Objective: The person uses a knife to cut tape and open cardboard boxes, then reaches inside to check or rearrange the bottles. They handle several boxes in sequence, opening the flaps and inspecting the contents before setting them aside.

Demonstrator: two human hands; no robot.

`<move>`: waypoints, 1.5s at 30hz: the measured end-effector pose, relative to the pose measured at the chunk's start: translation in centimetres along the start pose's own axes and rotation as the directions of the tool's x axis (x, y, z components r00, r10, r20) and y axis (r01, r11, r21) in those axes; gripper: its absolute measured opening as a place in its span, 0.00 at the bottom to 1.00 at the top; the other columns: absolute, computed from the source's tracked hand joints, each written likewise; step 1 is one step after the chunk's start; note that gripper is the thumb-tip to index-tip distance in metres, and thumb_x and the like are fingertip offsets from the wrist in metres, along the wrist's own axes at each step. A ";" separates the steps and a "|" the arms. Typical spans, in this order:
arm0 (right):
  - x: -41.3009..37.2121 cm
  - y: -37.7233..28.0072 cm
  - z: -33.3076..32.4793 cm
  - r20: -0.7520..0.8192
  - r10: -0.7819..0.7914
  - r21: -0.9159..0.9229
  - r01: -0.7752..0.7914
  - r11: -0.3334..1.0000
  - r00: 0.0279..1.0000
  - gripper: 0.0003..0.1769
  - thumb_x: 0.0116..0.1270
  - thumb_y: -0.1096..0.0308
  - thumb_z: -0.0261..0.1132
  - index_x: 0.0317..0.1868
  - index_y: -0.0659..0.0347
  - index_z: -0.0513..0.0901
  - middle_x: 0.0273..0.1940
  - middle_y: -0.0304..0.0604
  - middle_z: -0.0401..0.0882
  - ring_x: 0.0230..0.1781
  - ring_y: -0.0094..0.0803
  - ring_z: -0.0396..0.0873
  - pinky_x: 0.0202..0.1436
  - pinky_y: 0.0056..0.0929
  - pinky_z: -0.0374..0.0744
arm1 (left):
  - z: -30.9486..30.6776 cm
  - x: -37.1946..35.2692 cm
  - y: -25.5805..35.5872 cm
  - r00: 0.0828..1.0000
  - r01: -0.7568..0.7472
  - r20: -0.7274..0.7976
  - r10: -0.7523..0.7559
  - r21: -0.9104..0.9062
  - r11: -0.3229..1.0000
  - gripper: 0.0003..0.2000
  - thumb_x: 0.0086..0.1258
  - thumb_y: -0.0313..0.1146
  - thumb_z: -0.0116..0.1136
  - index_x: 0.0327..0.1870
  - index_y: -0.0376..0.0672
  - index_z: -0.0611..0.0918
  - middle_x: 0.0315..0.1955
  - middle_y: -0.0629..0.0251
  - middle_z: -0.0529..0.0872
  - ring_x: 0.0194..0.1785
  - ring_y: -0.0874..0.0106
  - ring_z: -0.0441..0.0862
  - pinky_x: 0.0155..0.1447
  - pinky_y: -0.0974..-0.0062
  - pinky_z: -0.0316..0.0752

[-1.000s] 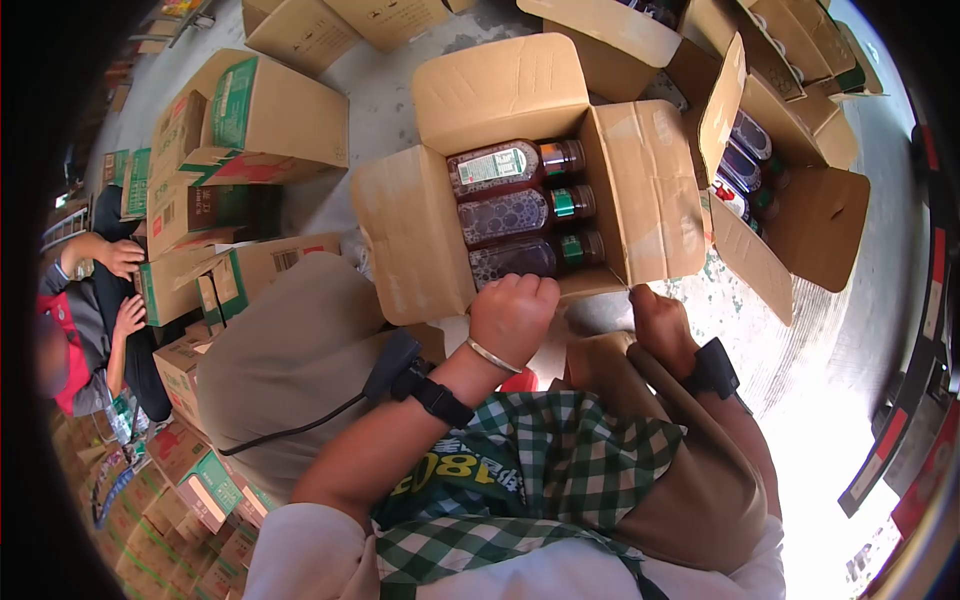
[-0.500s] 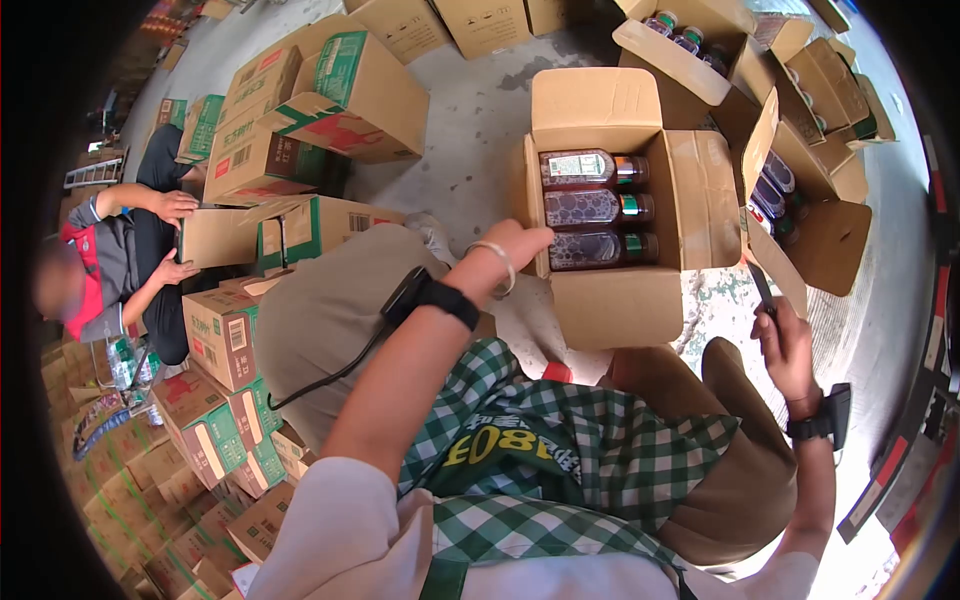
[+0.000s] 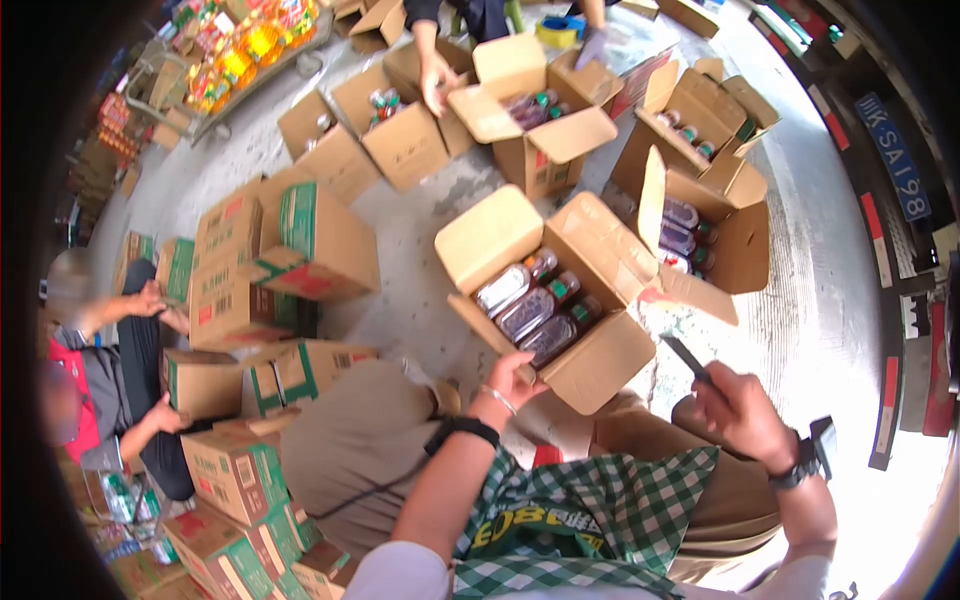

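In front of me an open cardboard box sits turned at an angle with its flaps folded out. Three dark bottles lie in it side by side, with green or orange caps. My left hand grips the box's near left edge, fingers closed at the rim. To the right of the box, my right hand is wrapped round a slim dark knife that looks like a box cutter. Its tip points up and left, apart from the near flap.
Another open box with bottles stands at right, and more open boxes stand beyond. A co-worker's hand hovers among them. Closed cartons are stacked at left beside a seated person. A vehicle's rear borders the right.
The box has turned and now sits at an angle, my left hand still at its edge. My right hand has brought the knife closer. The view has tilted up, showing a co-worker's hands.
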State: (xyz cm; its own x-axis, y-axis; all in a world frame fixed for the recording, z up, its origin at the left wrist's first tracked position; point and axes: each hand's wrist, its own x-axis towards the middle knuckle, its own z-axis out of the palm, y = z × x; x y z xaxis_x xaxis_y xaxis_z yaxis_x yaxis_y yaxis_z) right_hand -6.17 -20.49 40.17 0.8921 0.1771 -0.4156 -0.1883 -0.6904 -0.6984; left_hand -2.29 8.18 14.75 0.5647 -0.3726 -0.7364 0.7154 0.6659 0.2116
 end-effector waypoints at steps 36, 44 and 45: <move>-12.7 11.0 -20.0 -0.527 0.153 0.011 -0.174 0.985 0.836 0.17 0.71 0.75 0.49 0.59 0.63 0.68 0.16 0.34 0.68 0.09 0.15 0.60 0.10 0.17 0.56 | 0.6 -35.1 33.8 0.848 0.374 -0.163 0.505 0.859 -0.351 0.26 0.66 0.56 0.53 0.49 0.40 0.81 0.41 0.62 0.83 0.43 0.73 0.78 0.46 0.72 0.76; -8.9 14.3 -10.3 -0.051 0.322 0.060 -0.319 0.946 0.945 0.11 0.69 0.64 0.53 0.37 0.60 0.78 0.12 0.38 0.71 0.08 0.22 0.67 0.09 0.22 0.63 | -25.0 -35.1 3.7 0.920 0.257 -0.359 -0.160 0.857 -0.446 0.38 0.64 0.68 0.41 0.59 0.39 0.75 0.57 0.59 0.78 0.61 0.66 0.73 0.61 0.66 0.69; -8.5 19.9 -6.6 0.034 0.367 0.074 -0.368 0.927 0.930 0.13 0.68 0.60 0.52 0.36 0.62 0.77 0.13 0.42 0.74 0.08 0.26 0.69 0.10 0.27 0.68 | -23.2 -35.3 -0.4 0.790 0.503 -0.567 -0.233 0.817 -0.283 0.33 0.66 0.64 0.44 0.53 0.40 0.79 0.48 0.57 0.82 0.50 0.67 0.80 0.47 0.67 0.79</move>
State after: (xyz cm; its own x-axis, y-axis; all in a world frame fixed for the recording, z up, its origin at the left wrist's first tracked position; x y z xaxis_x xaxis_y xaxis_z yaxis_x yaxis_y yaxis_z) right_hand -14.77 -40.39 33.68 0.7464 -0.0648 -0.6623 -0.5333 -0.6535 -0.5371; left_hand -32.05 36.01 25.77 0.0465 -0.0828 -0.9955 0.4172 -0.9039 0.0947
